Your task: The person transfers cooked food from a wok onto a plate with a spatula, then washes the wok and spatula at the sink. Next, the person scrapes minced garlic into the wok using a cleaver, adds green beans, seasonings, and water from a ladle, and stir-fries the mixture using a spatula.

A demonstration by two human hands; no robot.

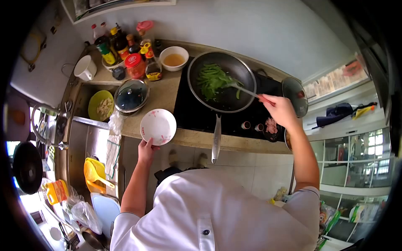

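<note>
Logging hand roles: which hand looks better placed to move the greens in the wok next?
Probably the right hand: it grips a utensil whose far end reaches the greens in the wok. The left hand holds a plate.

1. The person shows two hands (149,147) (279,111) — one left, one right.
2. One plate (158,125), one spatula (250,92), one wok (238,73).
3. One bowl of light-brown liquid (174,69).
4. One lime-green bowl (93,105).
5. One white mug (85,68).
6. Two glass lids (131,95) (295,100).
7. Two feet (173,158) (202,160).
</note>
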